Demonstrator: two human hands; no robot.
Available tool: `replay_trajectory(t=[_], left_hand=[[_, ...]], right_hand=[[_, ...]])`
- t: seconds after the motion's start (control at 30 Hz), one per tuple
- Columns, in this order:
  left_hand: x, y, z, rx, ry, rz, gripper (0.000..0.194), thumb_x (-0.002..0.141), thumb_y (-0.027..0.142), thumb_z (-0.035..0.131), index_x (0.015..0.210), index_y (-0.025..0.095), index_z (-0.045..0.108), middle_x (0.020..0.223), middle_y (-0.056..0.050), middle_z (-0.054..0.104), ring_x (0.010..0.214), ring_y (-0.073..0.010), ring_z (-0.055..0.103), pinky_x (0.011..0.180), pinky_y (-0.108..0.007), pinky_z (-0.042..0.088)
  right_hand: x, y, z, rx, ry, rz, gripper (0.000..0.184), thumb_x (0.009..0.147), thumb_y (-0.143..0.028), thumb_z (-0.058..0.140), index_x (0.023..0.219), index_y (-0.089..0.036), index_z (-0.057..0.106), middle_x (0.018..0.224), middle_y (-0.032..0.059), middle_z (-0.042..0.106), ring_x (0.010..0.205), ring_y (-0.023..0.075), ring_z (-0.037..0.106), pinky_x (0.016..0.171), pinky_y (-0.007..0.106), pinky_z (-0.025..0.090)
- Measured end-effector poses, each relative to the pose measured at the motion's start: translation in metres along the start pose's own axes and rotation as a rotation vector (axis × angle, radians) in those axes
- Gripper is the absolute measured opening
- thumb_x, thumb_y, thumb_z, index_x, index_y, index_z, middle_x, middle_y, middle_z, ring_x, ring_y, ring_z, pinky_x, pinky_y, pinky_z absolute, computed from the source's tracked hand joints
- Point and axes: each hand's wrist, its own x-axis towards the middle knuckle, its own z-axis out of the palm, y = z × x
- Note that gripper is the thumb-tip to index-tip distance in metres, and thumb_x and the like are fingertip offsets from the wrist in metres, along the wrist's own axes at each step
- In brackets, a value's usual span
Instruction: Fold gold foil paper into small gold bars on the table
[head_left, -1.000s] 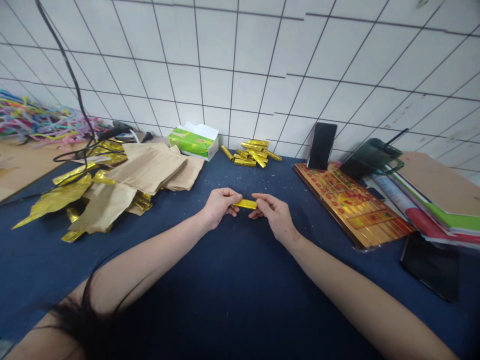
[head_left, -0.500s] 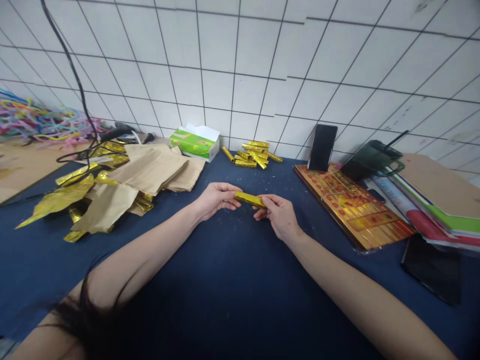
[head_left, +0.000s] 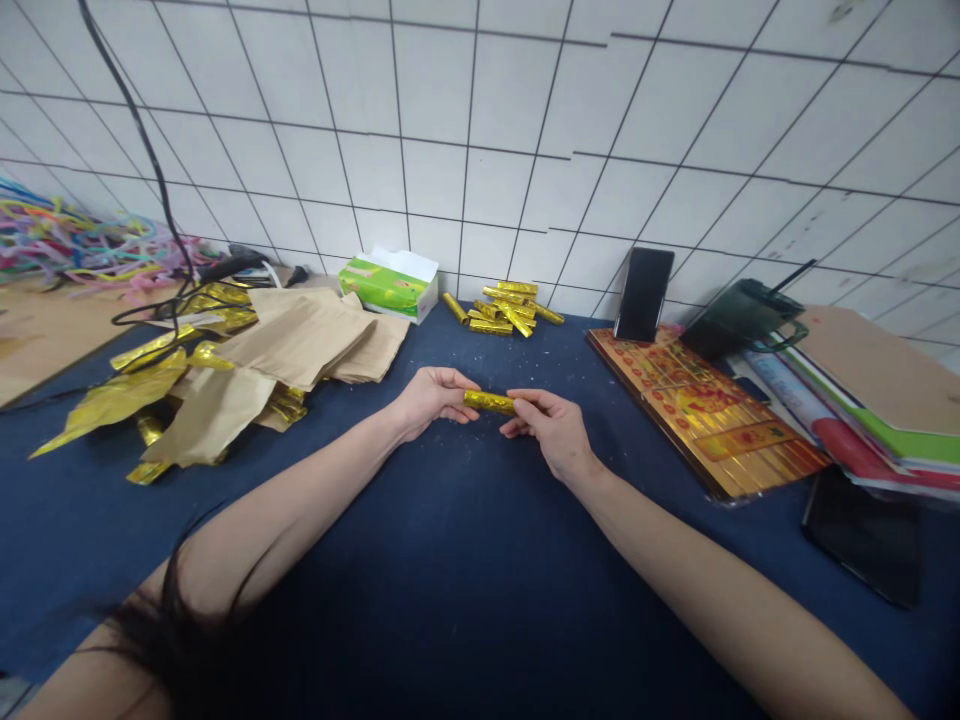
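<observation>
A small gold foil roll [head_left: 489, 402] is held lengthwise between my two hands, over the middle of the dark blue table [head_left: 450, 560]. My left hand [head_left: 436, 402] pinches its left end between thumb and fingers. At the right end, the thumb and fingers of my right hand [head_left: 551, 425] close on it. Farther back, against the wall, lies a loose pile of similar gold rolls [head_left: 510, 308]. The fingertips cover both ends of the held roll.
Brown paper sheets [head_left: 300, 345] and gold foil pieces [head_left: 112, 400] lie at the left, near a black cable [head_left: 150, 140]. A green tissue pack [head_left: 386, 285] stands behind. To the right are a propped phone [head_left: 645, 293], a red-gold printed packet [head_left: 712, 415], a dark mug [head_left: 739, 318] and another dark device [head_left: 862, 535].
The gold roll has turned between my fingers and now lies more level, its right end shifted slightly left. Both hands stay in nearly the same place.
</observation>
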Motion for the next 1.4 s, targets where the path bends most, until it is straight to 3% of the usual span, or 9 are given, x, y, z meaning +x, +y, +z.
replay_trajectory(t=[0.3, 0.53, 0.77, 1.03, 1.23, 1.4], left_hand=[[0.001, 0.003, -0.004, -0.039, -0.024, -0.08, 0.016, 0.066, 0.006, 0.059, 0.08, 0.009, 0.062, 0.063, -0.008, 0.067, 0.05, -0.0129, 0.063, 0.047, -0.018, 0.05], [0.002, 0.011, -0.01, -0.113, -0.044, -0.188, 0.018, 0.072, 0.001, 0.046, 0.081, 0.008, 0.059, 0.06, -0.009, 0.066, 0.044, -0.0114, 0.06, 0.042, -0.017, 0.047], [0.004, 0.009, -0.013, -0.126, -0.112, -0.248, 0.014, 0.072, 0.001, 0.046, 0.075, 0.008, 0.057, 0.058, -0.011, 0.065, 0.041, -0.0115, 0.059, 0.039, -0.017, 0.045], [0.003, 0.009, -0.011, -0.149, -0.084, -0.232, 0.018, 0.073, -0.001, 0.043, 0.078, 0.009, 0.057, 0.058, -0.009, 0.066, 0.042, -0.0099, 0.059, 0.042, -0.015, 0.046], [0.001, 0.008, -0.012, -0.084, -0.196, -0.186, 0.013, 0.071, 0.003, 0.057, 0.083, 0.006, 0.06, 0.068, -0.012, 0.068, 0.056, -0.014, 0.065, 0.051, -0.018, 0.052], [0.0, 0.01, -0.014, 0.022, -0.217, -0.168, 0.015, 0.064, 0.005, 0.065, 0.079, 0.006, 0.061, 0.065, -0.011, 0.067, 0.055, -0.0157, 0.065, 0.049, -0.019, 0.052]], right_hand=[[0.0, -0.004, -0.001, 0.141, 0.023, 0.021, 0.03, 0.074, -0.04, 0.059, 0.093, -0.016, 0.059, 0.052, -0.0028, 0.06, 0.045, 0.0153, 0.061, 0.046, 0.026, 0.046], [-0.001, -0.002, -0.002, 0.126, -0.004, -0.045, 0.025, 0.069, -0.028, 0.063, 0.091, -0.017, 0.062, 0.065, -0.0006, 0.065, 0.047, 0.0129, 0.061, 0.049, 0.027, 0.048], [0.001, -0.001, -0.002, 0.052, -0.056, 0.032, 0.019, 0.065, -0.028, 0.066, 0.079, -0.015, 0.065, 0.059, 0.0018, 0.066, 0.043, 0.0133, 0.06, 0.044, 0.025, 0.047], [0.002, -0.006, -0.003, 0.115, -0.051, 0.105, 0.02, 0.066, -0.03, 0.065, 0.079, -0.015, 0.061, 0.055, 0.0017, 0.065, 0.041, 0.0143, 0.059, 0.042, 0.025, 0.047], [0.007, -0.014, -0.012, 0.12, -0.251, 0.218, 0.021, 0.067, -0.024, 0.064, 0.084, -0.014, 0.06, 0.059, 0.0046, 0.067, 0.044, 0.0132, 0.06, 0.045, 0.024, 0.048], [0.009, -0.011, -0.014, 0.069, -0.258, 0.255, 0.02, 0.062, -0.018, 0.062, 0.082, -0.014, 0.061, 0.057, 0.0044, 0.067, 0.043, 0.0138, 0.06, 0.043, 0.023, 0.048]])
